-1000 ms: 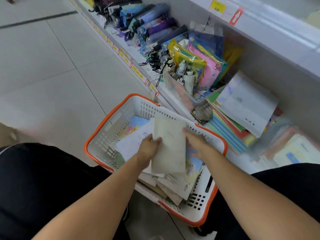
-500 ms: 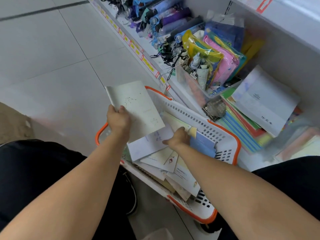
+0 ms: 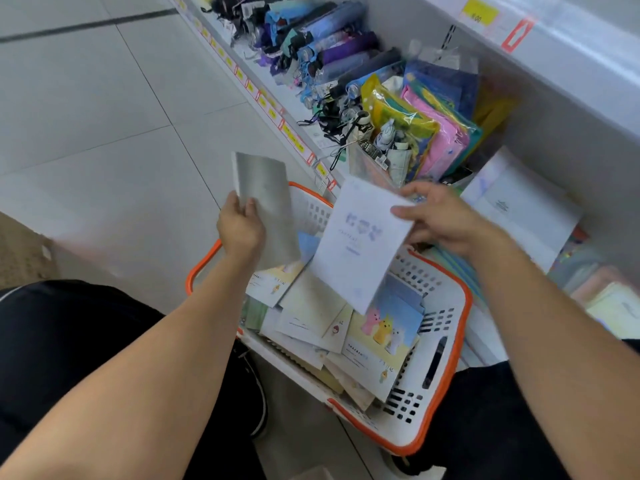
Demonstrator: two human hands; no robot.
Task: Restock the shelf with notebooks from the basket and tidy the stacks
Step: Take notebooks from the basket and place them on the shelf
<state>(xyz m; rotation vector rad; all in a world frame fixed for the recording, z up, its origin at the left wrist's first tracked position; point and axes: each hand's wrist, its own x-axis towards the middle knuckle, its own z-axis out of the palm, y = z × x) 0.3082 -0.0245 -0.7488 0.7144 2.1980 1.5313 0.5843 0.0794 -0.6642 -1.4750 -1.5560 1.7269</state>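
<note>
Now the white plastic basket with the orange rim (image 3: 446, 344) sits on the pale tiled floor (image 3: 104, 116), between the person's knees and just beside the low white shelf (image 3: 540, 109). Above the basket's far left corner the left hand (image 3: 240, 230) holds a thin grey-covered notebook (image 3: 266, 202) upright, its grip pinching the lower edge with the thumb on the cover. Above the basket's far side, the right hand (image 3: 446, 216) pinches the top right corner of a white notebook with blue lettering (image 3: 356, 244), which hangs tilted over the pile, clear of it. Inside the basket lies a loose heap of pastel-covered notebooks (image 3: 311, 317), overlapping at odd angles, one with cartoon animals on a blue cover (image 3: 388, 327). Beyond the basket, on the shelf, lie folded umbrellas (image 3: 332, 43), bright plastic pouches (image 3: 433, 133) and a leaning stack of white notebooks (image 3: 519, 213).
</note>
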